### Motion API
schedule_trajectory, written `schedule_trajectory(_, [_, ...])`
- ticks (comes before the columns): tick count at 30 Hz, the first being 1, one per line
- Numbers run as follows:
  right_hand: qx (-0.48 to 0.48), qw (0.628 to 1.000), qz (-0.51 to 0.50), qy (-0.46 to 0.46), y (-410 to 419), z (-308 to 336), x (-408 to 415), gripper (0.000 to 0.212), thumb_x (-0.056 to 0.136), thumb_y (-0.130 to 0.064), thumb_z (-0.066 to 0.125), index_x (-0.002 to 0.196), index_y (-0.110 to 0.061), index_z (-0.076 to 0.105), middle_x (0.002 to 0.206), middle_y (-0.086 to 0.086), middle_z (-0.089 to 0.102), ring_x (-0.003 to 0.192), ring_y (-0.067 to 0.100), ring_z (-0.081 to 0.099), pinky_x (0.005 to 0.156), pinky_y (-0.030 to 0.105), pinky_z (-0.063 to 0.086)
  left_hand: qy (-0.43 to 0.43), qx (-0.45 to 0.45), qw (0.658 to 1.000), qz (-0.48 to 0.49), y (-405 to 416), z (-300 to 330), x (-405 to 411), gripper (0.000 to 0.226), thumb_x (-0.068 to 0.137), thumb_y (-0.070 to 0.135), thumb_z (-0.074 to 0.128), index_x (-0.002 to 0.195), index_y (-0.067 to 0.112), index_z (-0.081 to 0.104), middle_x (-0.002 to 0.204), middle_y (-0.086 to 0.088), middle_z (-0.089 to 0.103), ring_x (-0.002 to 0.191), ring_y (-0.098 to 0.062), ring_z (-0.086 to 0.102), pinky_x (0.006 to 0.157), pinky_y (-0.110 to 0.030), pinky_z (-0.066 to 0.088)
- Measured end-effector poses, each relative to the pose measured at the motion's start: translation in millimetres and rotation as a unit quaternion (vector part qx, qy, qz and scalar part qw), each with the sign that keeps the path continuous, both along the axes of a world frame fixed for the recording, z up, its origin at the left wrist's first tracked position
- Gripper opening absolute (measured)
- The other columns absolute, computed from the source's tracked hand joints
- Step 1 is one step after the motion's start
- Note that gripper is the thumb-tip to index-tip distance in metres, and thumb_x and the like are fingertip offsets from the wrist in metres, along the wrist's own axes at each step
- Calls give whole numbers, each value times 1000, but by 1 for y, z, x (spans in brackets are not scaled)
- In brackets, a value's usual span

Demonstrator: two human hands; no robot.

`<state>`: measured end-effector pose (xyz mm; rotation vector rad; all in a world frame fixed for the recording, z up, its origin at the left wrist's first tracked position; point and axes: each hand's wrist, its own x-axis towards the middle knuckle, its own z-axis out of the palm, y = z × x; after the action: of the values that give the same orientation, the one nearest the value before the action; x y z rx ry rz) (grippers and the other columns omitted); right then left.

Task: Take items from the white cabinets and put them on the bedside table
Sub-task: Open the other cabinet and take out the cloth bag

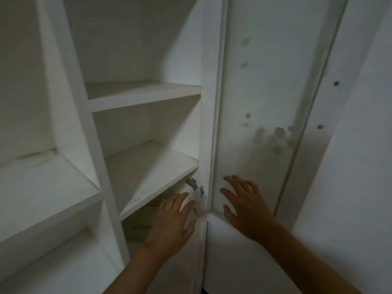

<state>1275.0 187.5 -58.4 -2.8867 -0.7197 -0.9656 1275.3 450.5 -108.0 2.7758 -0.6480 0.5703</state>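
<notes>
Dim white cabinet, open door, right hand fingers spread beside it

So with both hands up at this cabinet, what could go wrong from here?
1. The left hand sits by the hinge at the door edge; fingers might get pinched if the door swings.
2. The shelves in view look bare, so a search here may find nothing.
3. The lower compartment is dark; its contents are hard to tell.

No legible text anywhere.
</notes>
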Motion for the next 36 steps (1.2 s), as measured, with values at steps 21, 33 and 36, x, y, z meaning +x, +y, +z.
schedule_trajectory(21, [-38, 924, 200, 324, 131, -170, 127, 45, 101, -37, 53, 143, -21, 56, 163, 0, 34, 151, 22, 30, 118, 46, 30, 215, -51, 939, 263, 42, -152, 1, 68, 94, 56, 37, 156, 29, 33, 159, 0, 38, 146, -28, 36, 118, -52, 33])
schedule_trajectory(33, [-63, 873, 290, 386, 185, -222, 176, 66, 93, -63, 33, 148, -28, 46, 157, -5, 36, 145, 20, 33, 114, 44, 35, 211, -95, 898, 373, 27, -182, -9, 62, 99, 49, 44, 156, 26, 34, 161, -3, 36, 148, -25, 31, 121, -38, 29])
schedule_trajectory(36, [-68, 872, 292, 386, 191, -242, 183, 54, 95, -59, 42, 138, -30, 52, 149, -8, 42, 141, 20, 39, 109, 43, 39, 193, -107, 895, 388, 25, -189, -13, 61, 100, 48, 45, 155, 26, 35, 159, -1, 37, 146, -24, 34, 120, -35, 31])
